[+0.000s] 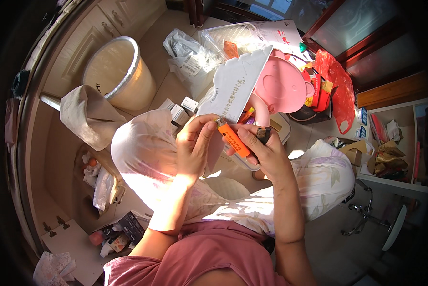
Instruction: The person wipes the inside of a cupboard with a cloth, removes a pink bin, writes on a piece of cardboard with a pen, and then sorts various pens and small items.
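Note:
An orange cigarette lighter [233, 139] bearing writing is held between both hands. My left hand [196, 143] pinches its metal top end with thumb and index finger. Around its lower end are the fingers of my right hand [271, 153], which also holds a black lighter [262, 133] by the thumb. Just beyond the hands stands a white panel [235, 82] with a scalloped edge and writing, tilted. Behind it are a pink bear-shaped lid [282, 84] and an open plastic bin [284, 130] with small colourful things, partly hidden by the hands.
A cream waste bin [128, 82] stands at upper left, near small white boxes [179, 115]. Clear plastic packaging [210, 39] and a red plastic bag [342, 93] lie farther out. An open drawer [410, 143] with packets is at right, an open cabinet [60, 171] at left.

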Demonstrator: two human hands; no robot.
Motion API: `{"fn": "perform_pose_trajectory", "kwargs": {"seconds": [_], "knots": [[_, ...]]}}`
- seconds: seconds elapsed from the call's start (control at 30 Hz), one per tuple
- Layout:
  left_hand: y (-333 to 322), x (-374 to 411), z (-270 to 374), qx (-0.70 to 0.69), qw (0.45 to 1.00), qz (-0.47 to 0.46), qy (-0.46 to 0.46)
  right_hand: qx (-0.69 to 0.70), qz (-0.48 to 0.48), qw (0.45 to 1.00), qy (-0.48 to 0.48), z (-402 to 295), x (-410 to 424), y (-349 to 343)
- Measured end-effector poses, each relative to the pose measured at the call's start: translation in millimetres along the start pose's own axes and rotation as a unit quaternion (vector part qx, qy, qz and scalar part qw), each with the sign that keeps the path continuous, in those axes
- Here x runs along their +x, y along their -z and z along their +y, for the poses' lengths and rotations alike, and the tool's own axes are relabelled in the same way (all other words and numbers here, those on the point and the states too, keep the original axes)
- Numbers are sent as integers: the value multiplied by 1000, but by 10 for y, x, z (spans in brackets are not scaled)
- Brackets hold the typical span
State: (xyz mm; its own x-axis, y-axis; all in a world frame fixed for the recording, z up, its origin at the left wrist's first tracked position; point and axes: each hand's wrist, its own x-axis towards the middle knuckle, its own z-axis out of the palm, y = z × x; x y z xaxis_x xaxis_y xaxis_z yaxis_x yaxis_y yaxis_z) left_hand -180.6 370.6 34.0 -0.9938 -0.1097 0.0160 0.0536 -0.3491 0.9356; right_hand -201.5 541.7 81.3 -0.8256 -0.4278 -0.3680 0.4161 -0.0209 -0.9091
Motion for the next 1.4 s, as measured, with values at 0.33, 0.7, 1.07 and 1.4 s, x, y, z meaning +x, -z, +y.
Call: {"fn": "perform_pose_trajectory", "kwargs": {"seconds": [0.33,0.7,1.07,1.4], "knots": [[-1,11,29,43,999,-16,-16,65,-31,996,47,176,61,-123],[-10,24,4,54,997,-4,-47,118,1,984,137,148,28,-220],[-15,9,8,71,997,11,-39,133,86,981,110,227,42,-161],[-19,5,2,75,996,8,-37,182,155,969,62,252,68,-88]]}}
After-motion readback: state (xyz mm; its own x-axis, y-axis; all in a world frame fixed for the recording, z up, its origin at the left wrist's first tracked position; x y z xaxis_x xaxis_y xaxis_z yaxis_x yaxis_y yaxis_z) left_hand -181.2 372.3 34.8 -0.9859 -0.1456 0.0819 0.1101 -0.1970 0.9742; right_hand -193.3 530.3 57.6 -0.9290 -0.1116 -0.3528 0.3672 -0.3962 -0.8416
